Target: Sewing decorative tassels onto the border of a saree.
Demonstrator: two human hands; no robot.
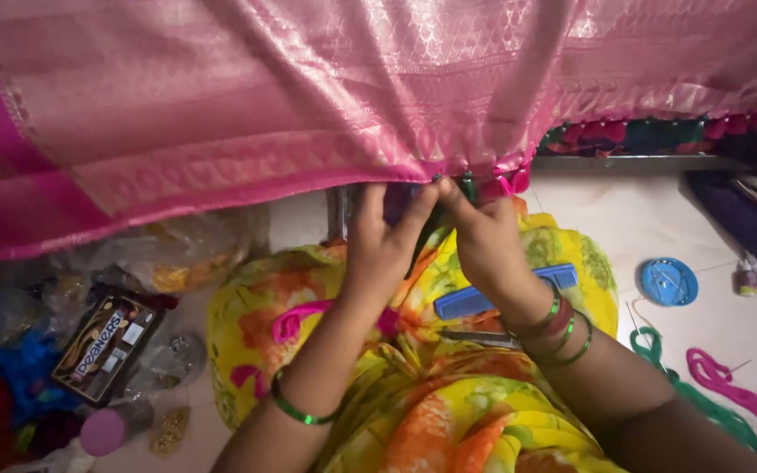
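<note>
Floor behind; left hand [381, 241], right hand [482, 235] raised, pinching pink fabric [247, 96] hem.

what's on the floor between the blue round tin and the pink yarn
In the head view, the stretch between the blue round tin and the pink yarn is bare floor; the green yarn lies off to the side.

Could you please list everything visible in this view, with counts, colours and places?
Woven cloth: one, pink, hanging across the top.
Comb: one, blue, on the lap.
Yarn: two hanks, green and pink, floor at right.
Round lid: one, blue, floor at right.
Flat box: one, dark, floor at left.
Left hand: fingertips pinching the cloth's lower edge, green bangle on the wrist.
Right hand: pinching the same edge, green and red bangles.
</note>
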